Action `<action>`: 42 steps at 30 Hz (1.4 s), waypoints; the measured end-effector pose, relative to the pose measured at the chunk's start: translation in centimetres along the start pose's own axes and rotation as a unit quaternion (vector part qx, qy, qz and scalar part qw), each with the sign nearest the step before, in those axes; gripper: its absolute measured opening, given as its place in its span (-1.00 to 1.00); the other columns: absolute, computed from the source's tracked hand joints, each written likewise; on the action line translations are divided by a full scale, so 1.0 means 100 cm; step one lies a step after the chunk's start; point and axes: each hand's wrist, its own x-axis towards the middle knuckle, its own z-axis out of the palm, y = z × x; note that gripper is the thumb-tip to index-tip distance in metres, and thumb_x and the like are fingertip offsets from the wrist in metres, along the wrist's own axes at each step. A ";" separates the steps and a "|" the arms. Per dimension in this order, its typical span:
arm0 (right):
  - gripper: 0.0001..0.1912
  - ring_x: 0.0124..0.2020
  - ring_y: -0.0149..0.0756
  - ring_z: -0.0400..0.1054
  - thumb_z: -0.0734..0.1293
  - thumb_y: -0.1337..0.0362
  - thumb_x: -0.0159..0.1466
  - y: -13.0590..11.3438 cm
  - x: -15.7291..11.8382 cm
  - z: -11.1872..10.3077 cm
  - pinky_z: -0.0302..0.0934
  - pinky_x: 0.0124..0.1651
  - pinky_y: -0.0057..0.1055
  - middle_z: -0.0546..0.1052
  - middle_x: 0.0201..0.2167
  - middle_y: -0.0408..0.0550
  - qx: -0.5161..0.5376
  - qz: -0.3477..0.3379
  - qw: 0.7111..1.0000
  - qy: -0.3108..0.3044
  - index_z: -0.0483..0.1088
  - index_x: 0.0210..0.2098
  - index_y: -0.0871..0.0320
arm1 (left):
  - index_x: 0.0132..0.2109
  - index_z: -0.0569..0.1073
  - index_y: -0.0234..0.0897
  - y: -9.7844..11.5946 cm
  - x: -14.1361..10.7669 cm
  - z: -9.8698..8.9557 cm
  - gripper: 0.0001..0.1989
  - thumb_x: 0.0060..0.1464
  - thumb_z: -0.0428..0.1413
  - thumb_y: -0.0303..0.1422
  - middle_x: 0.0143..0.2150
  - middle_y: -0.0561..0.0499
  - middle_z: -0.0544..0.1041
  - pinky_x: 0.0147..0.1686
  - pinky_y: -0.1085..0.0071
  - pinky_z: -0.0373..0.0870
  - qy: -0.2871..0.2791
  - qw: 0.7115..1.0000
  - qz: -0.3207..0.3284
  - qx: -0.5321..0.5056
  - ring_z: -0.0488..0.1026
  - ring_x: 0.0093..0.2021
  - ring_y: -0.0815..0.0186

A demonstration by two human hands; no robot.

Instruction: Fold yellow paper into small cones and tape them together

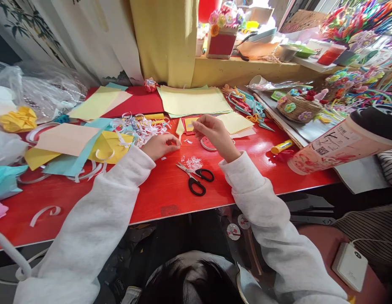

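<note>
My left hand (160, 146) rests low over the red table, thumb and fingertips pinched at the lower end of a pale yellow leaf-shaped paper piece (179, 127). To its right my right hand (214, 134) is raised with fingers curled together; whatever is between its fingertips is too small to make out. Just beyond the hands lies a small yellow and red paper square (190, 124). A roll of tape (209, 144) is partly behind my right hand. Nearer the front edge are black-handled scissors (196, 179), slightly spread, beside a little heap of white paper bits (193, 163).
Curled white paper strips (148, 131) and coloured sheets (67, 139) lie at left. Pale yellow sheets (196, 100) lie at the back, with more scissors (246, 105) at their right. A pink cup (335, 145) with black lid leans at right, near a yellow glue stick (282, 146).
</note>
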 end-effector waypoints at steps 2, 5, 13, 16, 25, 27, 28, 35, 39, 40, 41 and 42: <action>-0.73 -0.49 -0.52 0.26 0.25 0.07 0.18 0.002 -0.001 0.001 0.21 -0.38 -0.51 0.37 -0.48 -0.17 -0.009 -0.017 0.999 -0.047 0.20 -0.44 0.14 | -0.37 0.45 -0.32 -0.001 0.000 0.003 -0.75 -0.06 0.09 -0.19 -0.36 0.01 0.48 -0.39 0.44 0.26 -0.009 0.999 -0.002 -0.038 0.32 -0.45 0.39; -0.77 -0.49 -0.50 0.25 0.23 0.12 0.22 0.006 -0.002 0.003 0.19 -0.38 -0.50 0.37 -0.51 -0.17 -0.064 -0.051 0.993 -0.082 0.21 -0.42 0.15 | -0.34 0.46 -0.33 0.004 -0.001 0.002 -0.72 -0.01 0.05 -0.18 -0.37 0.02 0.46 -0.50 0.47 0.20 0.003 0.998 0.006 -0.067 0.23 -0.54 0.46; -0.83 -0.50 -0.46 0.24 0.23 0.25 0.22 0.005 -0.003 0.004 0.13 -0.40 -0.47 0.39 -0.54 -0.15 -0.176 -0.093 0.978 -0.067 0.28 -0.47 0.19 | -0.25 0.47 -0.33 0.014 -0.006 0.003 -0.69 0.02 0.02 -0.17 -0.38 0.01 0.45 -0.32 0.42 0.25 -0.006 0.999 0.007 -0.034 0.32 -0.37 0.37; -0.85 -0.50 -0.44 0.23 0.24 0.26 0.20 0.004 -0.004 0.004 0.11 -0.41 -0.47 0.40 -0.55 -0.16 -0.199 -0.099 0.972 -0.075 0.30 -0.47 0.17 | -0.30 0.44 -0.32 0.014 -0.006 0.004 -0.73 0.04 -0.01 -0.20 -0.38 0.02 0.42 -0.25 0.40 0.24 -0.006 0.999 0.033 -0.028 0.32 -0.32 0.35; -0.86 -0.49 -0.41 0.25 0.24 0.27 0.20 0.004 -0.006 0.007 0.10 -0.39 -0.45 0.43 -0.53 -0.14 -0.211 -0.090 0.970 -0.084 0.32 -0.47 0.15 | -0.32 0.46 -0.31 0.012 -0.004 0.005 -0.74 0.04 -0.02 -0.23 -0.42 0.03 0.37 -0.30 0.40 0.23 -0.013 0.997 0.066 -0.032 0.28 -0.36 0.36; -0.87 -0.49 -0.41 0.24 0.24 0.27 0.20 0.004 -0.006 0.007 0.09 -0.40 -0.45 0.41 -0.54 -0.15 -0.214 -0.089 0.969 -0.082 0.31 -0.47 0.14 | -0.32 0.47 -0.31 0.014 -0.005 0.005 -0.74 0.05 -0.03 -0.24 -0.42 0.03 0.37 -0.30 0.40 0.23 -0.019 0.998 0.060 -0.031 0.27 -0.37 0.37; -0.87 -0.50 -0.42 0.24 0.24 0.27 0.20 0.004 -0.006 0.007 0.09 -0.40 -0.45 0.41 -0.54 -0.16 -0.216 -0.090 0.969 -0.082 0.31 -0.46 0.14 | -0.31 0.47 -0.31 0.016 -0.006 0.004 -0.74 0.05 -0.03 -0.24 -0.41 0.03 0.38 -0.30 0.40 0.23 -0.024 0.998 0.055 -0.031 0.27 -0.37 0.37; -0.86 -0.51 -0.44 0.22 0.22 0.28 0.22 0.004 -0.007 0.007 0.08 -0.41 -0.46 0.40 -0.55 -0.16 -0.244 -0.097 0.960 -0.092 0.31 -0.45 0.15 | -0.31 0.47 -0.32 0.022 -0.007 0.004 -0.75 0.06 -0.04 -0.27 -0.41 0.04 0.37 -0.31 0.41 0.23 -0.038 0.998 0.029 -0.035 0.27 -0.38 0.38; -0.87 -0.49 -0.45 0.22 0.22 0.29 0.22 0.003 -0.007 0.007 0.09 -0.39 -0.46 0.40 -0.54 -0.16 -0.242 -0.089 0.962 -0.094 0.31 -0.45 0.15 | -0.33 0.47 -0.32 0.018 -0.006 0.006 -0.76 0.05 -0.04 -0.28 -0.36 0.01 0.40 -0.28 0.40 0.25 -0.036 0.997 0.031 -0.055 0.30 -0.34 0.37; -0.87 -0.49 -0.45 0.23 0.22 0.30 0.21 0.003 -0.007 0.007 0.09 -0.38 -0.46 0.40 -0.53 -0.16 -0.239 -0.087 0.963 -0.092 0.31 -0.45 0.15 | -0.33 0.47 -0.32 0.017 -0.006 0.006 -0.76 0.05 -0.03 -0.28 -0.34 0.01 0.41 -0.26 0.40 0.25 -0.035 0.997 0.034 -0.060 0.31 -0.32 0.36; -0.88 -0.49 -0.45 0.23 0.23 0.30 0.21 0.003 -0.007 0.008 0.08 -0.38 -0.46 0.40 -0.53 -0.16 -0.237 -0.085 0.963 -0.090 0.32 -0.45 0.16 | -0.33 0.47 -0.32 0.016 -0.006 0.006 -0.76 0.05 -0.03 -0.28 -0.33 0.00 0.42 -0.25 0.39 0.26 -0.035 0.997 0.036 -0.062 0.32 -0.31 0.36; -0.88 -0.49 -0.45 0.23 0.23 0.30 0.21 0.003 -0.007 0.008 0.08 -0.38 -0.45 0.41 -0.53 -0.15 -0.236 -0.084 0.964 -0.089 0.32 -0.45 0.16 | -0.32 0.48 -0.32 0.015 -0.006 0.007 -0.75 0.04 -0.03 -0.28 -0.33 0.00 0.42 -0.25 0.39 0.26 -0.035 0.997 0.036 -0.063 0.32 -0.30 0.36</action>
